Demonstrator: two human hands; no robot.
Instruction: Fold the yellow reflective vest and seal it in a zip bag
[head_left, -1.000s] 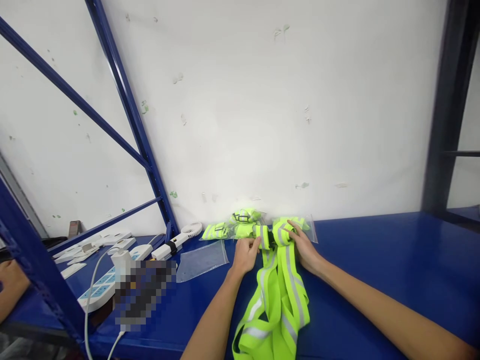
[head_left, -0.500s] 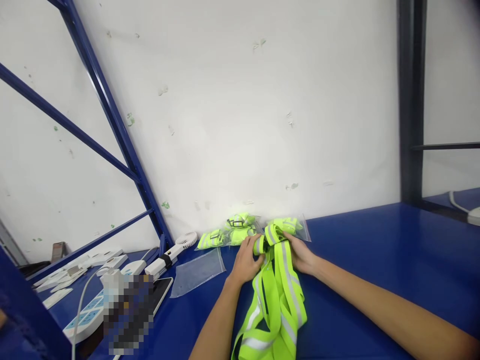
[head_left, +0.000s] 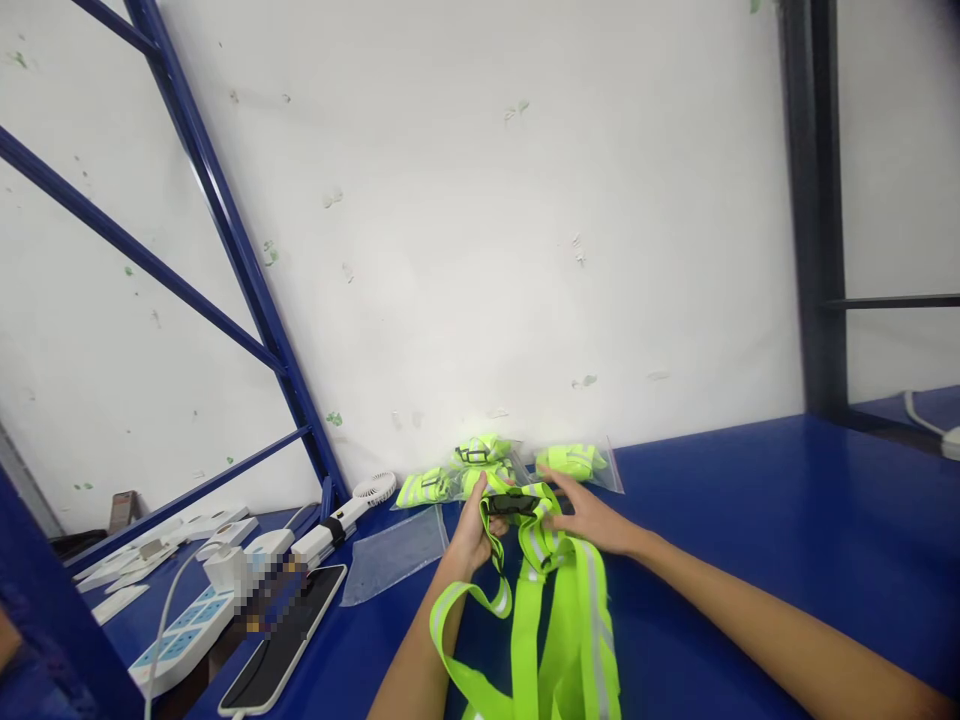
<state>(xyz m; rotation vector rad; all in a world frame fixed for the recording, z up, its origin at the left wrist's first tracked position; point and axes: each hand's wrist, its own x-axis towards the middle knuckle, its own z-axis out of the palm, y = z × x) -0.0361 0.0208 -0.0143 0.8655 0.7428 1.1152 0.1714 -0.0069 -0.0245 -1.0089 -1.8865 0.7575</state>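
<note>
A neon yellow-green strap bundle with silver reflective stripes (head_left: 529, 620) hangs from my hands down over the blue table toward me. My left hand (head_left: 474, 525) is closed on its upper left part, beside a black buckle (head_left: 514, 504) that faces the camera. On the right, my right hand (head_left: 592, 512) rests against the gathered straps, thumb and forefinger apart, its other fingers partly behind the fabric. One strap loops out to the left over my left forearm.
Bagged yellow-green bundles (head_left: 480, 452) lie by the wall, another bag (head_left: 574, 461) to their right. A flat clear bag (head_left: 397, 555), white fan (head_left: 373, 488), phone (head_left: 289, 640) and power strip (head_left: 184, 630) are on the left. A blue frame (head_left: 225, 220) rises there.
The black buckle has come into view at the top of the straps. My right hand has opened its thumb and forefinger, and a strap now loops out to the left.
</note>
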